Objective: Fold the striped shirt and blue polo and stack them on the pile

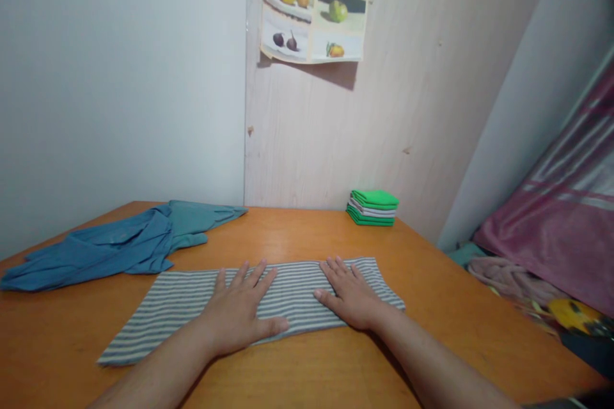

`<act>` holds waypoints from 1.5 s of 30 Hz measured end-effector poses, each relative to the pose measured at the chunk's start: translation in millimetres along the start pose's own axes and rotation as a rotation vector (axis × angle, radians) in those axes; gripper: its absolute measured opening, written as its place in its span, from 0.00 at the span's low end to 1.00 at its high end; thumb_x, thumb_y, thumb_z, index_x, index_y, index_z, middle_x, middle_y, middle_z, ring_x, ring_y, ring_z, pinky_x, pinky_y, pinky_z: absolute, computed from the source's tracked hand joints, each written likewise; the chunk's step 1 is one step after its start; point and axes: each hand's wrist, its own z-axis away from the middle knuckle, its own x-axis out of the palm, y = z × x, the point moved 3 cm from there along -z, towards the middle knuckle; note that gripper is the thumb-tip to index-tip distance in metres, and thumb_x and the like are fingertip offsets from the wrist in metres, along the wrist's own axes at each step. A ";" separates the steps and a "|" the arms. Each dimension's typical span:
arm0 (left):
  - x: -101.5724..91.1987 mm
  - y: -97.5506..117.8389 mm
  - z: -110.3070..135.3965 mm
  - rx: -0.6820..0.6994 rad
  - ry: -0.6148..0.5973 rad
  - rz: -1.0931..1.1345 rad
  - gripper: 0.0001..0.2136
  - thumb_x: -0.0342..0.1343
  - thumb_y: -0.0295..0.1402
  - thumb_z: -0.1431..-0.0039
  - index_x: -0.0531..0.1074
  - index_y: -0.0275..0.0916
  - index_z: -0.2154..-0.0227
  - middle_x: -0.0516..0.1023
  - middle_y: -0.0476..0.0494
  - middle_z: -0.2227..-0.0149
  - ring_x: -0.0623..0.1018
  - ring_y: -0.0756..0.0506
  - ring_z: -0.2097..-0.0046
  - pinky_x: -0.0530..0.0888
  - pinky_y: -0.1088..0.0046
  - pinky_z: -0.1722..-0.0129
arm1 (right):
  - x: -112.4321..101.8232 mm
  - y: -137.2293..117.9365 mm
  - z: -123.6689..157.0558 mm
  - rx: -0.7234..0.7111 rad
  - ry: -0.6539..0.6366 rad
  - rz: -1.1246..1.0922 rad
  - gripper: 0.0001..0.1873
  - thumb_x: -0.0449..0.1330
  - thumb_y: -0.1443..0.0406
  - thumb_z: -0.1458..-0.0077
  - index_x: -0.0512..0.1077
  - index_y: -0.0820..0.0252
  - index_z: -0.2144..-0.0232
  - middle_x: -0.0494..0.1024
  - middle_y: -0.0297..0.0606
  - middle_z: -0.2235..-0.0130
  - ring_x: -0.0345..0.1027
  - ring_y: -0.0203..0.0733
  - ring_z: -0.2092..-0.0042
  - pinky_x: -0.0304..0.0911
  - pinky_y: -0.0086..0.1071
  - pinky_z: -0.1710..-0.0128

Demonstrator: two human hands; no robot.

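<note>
A grey-and-white striped cloth [302,297] lies in a long flat strip across the front of the table, its left end slanting toward me. My left hand [242,310] rests palm down on the cloth left of its middle, fingers spread and thumb pointing right. Toward the cloth's right end, my right hand [350,294] also presses flat on it, with the fingers apart and the thumb pointing left. Neither hand grips anything. Parts of the cloth are hidden under both hands and the left forearm.
Crumpled blue and teal garments [119,239] lie at the table's back left. A neat stack of folded green and grey cloths [373,208] sits at the back right corner of the orange-brown table [288,236]. Beyond the right edge are a pink curtain [551,223] and bundled fabric [515,278].
</note>
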 end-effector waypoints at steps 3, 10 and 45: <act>-0.5 -0.3 -0.1 -0.001 0.003 -0.002 0.49 0.42 0.71 0.50 0.45 0.51 0.30 0.38 0.43 0.27 0.41 0.25 0.29 0.37 0.29 0.38 | -3.8 12.7 -3.6 0.031 0.027 -0.016 0.48 0.35 0.36 0.39 0.47 0.59 0.29 0.43 0.46 0.28 0.31 0.52 0.27 0.29 0.52 0.32; -1.0 -0.6 0.3 -0.001 0.003 0.002 0.49 0.42 0.71 0.50 0.45 0.51 0.30 0.38 0.43 0.27 0.40 0.26 0.29 0.37 0.31 0.38 | 1.1 65.3 -13.4 0.242 0.087 0.074 0.49 0.34 0.37 0.39 0.45 0.66 0.29 0.43 0.48 0.28 0.30 0.54 0.27 0.33 0.54 0.32; -5.0 -72.3 34.3 -0.236 0.141 0.034 0.44 0.33 0.63 0.37 0.52 0.30 0.32 0.48 0.28 0.29 0.47 0.33 0.28 0.46 0.48 0.32 | 40.5 120.0 -37.7 0.137 0.258 0.213 0.46 0.37 0.40 0.40 0.56 0.63 0.32 0.54 0.44 0.30 0.42 0.60 0.29 0.48 0.61 0.35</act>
